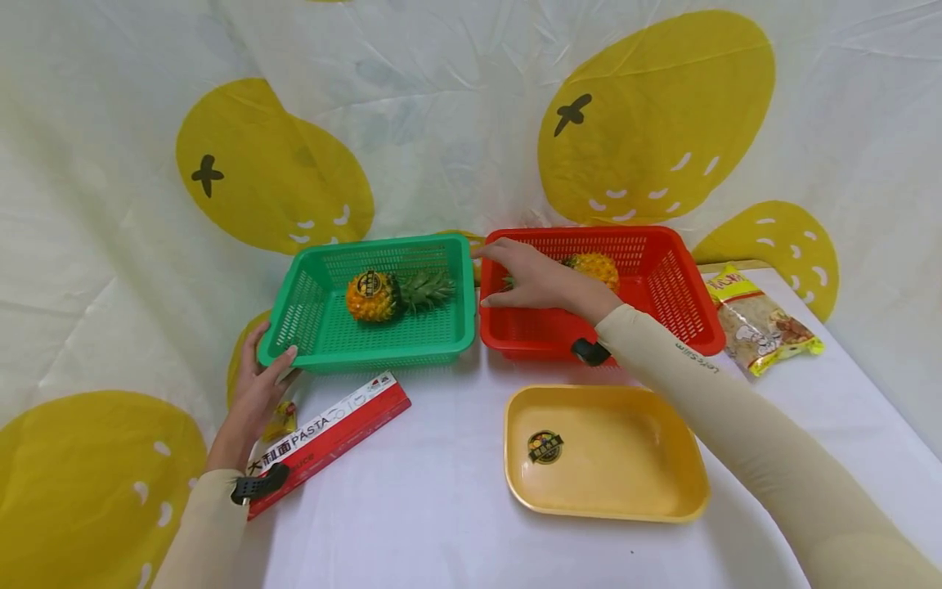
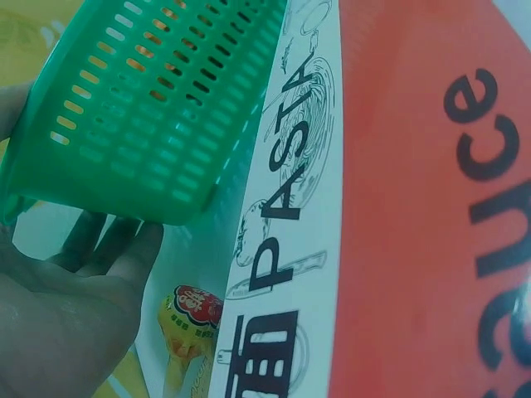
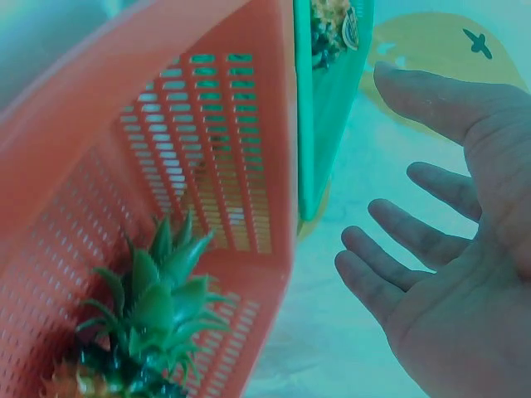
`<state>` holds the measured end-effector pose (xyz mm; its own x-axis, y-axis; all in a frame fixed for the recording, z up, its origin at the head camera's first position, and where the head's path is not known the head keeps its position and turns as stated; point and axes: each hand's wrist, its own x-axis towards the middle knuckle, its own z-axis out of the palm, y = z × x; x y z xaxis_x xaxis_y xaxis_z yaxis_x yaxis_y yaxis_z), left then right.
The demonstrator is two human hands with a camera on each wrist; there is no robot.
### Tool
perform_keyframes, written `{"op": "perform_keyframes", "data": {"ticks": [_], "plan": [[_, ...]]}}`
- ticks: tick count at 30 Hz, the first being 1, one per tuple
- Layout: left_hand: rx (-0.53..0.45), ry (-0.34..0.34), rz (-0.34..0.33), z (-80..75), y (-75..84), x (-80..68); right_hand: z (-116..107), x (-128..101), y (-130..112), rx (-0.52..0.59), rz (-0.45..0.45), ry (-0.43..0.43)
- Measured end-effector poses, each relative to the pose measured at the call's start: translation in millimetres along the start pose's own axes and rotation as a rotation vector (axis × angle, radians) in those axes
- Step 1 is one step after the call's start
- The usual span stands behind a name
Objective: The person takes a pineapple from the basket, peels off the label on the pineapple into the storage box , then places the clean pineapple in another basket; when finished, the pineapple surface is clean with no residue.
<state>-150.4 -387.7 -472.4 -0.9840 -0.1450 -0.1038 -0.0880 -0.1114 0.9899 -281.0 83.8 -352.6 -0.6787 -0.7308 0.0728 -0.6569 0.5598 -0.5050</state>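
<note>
A green basket [image 1: 324, 360] holds a pineapple [image 1: 371, 296] lying on its side, crown to the right. My left hand [image 1: 259, 378] grips this basket's front left corner, thumb at the rim. In the left wrist view, fingers [image 2: 133, 257] reach beneath the basket wall. My right hand [image 1: 540, 276] hovers over the left side of a red basket [image 1: 662, 327], near the green basket's right edge. Its fingers [image 3: 415, 232] are spread with nothing between them. Another pineapple [image 1: 596, 268], partly hidden by that hand, lies in the red basket.
A red and white pasta box [image 1: 338, 433] lies slanted in front of the green basket, beside a small yellow packet [image 1: 283, 421]. A yellow tray [image 1: 618, 458] with a round label sits before the red basket. To its right lies a food bag [image 1: 761, 319].
</note>
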Motion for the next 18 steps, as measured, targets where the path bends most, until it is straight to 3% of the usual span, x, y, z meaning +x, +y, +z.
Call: {"op": "perform_keyframes", "data": {"ticks": [18], "plan": [[0.022,0.003,0.014,1.5,-1.5,-0.2,31,18,-19,0.039,-0.002,-0.022]]}}
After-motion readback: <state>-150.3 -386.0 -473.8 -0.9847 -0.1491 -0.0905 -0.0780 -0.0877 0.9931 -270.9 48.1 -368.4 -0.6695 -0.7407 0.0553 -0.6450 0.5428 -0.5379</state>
